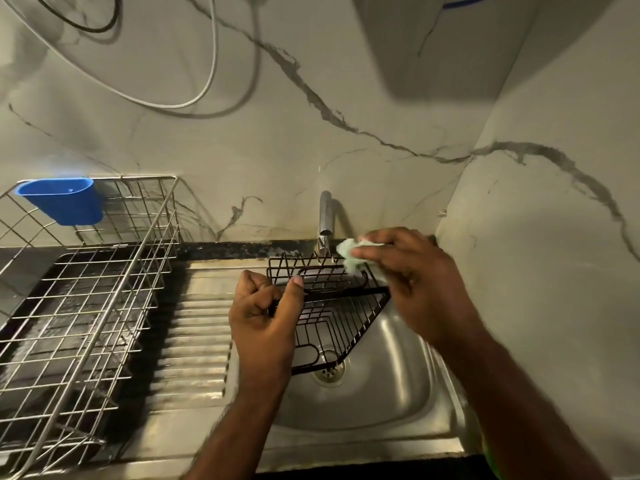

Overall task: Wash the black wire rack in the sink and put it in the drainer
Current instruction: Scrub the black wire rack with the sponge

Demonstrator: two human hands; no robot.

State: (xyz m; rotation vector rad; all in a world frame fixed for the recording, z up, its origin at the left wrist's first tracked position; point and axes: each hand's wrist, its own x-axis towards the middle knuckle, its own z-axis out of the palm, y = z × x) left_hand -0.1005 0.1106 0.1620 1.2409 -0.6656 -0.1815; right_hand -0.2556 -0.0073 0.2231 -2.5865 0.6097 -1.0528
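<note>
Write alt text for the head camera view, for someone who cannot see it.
Over a steel sink, a person's left hand grips a black wire rack while the right hand rubs its far edge with a pale green sponge beneath the tap. A metal drainer carrying a blue cup stands to the left.

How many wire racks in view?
2. The black rack is over the sink, gripped by the left hand; the steel drainer sits left on the counter.

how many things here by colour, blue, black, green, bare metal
blue: 1, cup
black: 1, wire rack
green: 1, sponge
bare metal: 3, drainer, tap, sink
total: 6
</note>
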